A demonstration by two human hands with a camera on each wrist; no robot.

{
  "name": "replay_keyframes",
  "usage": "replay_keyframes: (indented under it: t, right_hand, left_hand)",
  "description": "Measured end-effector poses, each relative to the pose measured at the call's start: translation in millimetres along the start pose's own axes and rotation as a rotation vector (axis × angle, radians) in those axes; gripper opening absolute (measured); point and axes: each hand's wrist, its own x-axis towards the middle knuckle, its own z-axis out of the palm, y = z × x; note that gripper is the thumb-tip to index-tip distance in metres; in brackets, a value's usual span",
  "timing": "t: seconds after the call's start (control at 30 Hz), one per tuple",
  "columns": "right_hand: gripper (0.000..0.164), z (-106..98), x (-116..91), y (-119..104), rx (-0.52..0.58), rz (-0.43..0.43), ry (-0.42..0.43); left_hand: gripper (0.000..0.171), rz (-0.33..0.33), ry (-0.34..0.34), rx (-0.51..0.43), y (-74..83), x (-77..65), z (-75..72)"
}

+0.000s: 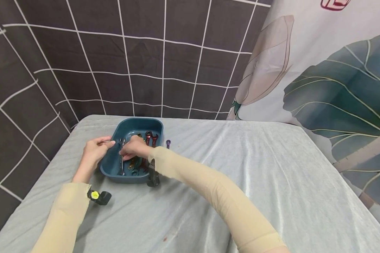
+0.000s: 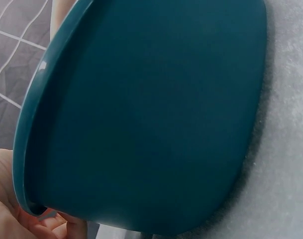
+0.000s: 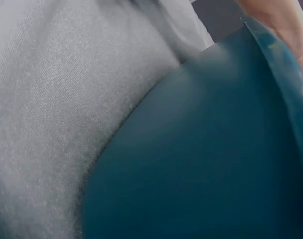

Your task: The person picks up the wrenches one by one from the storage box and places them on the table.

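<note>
A blue plastic basin [image 1: 130,179] stands on the cloth at the back left. My left hand [image 1: 96,151] pinches its left rim between thumb and fingers; in the left wrist view the fingers [image 2: 4,194] sit at the rim's edge. My right hand [image 1: 135,147] reaches into the basin, its fingertips pinching a silver wrench [image 1: 121,167] that lies lengthwise along the left side. Red wrenches [image 1: 154,140] and several other coloured ones lie in the basin, partly hidden under my right hand and wrist. The basin wall [image 3: 191,164] fills much of the right wrist view.
A small purple-ended wrench [image 1: 168,143] lies on the cloth just right of the basin, partly behind my right sleeve. The grey cloth-covered table [image 1: 272,168] stretches to the right. A dark checked curtain [image 1: 142,56] hangs behind, with a leaf-patterned one [image 1: 345,98] at the right.
</note>
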Motion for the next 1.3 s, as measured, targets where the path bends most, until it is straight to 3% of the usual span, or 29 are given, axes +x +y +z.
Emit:
replay_keyframes:
  t: [0.33, 0.63, 0.87, 1.3]
  right_hand:
    - [0.01, -5, 0, 3, 0.001, -0.053, 0.0]
    - [0.017, -8, -3, 1, 0.03, -0.072, 0.006]
    - [0.018, -10, -6, -1, -0.013, -0.089, -0.007]
    - [0.007, -20, -13, 2, -0.028, -0.192, -0.036]
  left_hand:
    - [0.047, 0.005, -0.003, 0.003, -0.2, 0.6, -0.5]
    - [0.047, 0.004, -0.007, -0.002, 0.0, -0.2, -0.3]
    - [0.048, -0.003, -0.004, 0.005, 0.2, 0.3, -1.3]
    - [0.049, -0.003, -0.018, -0.02, 0.8, -1.5, -0.1]
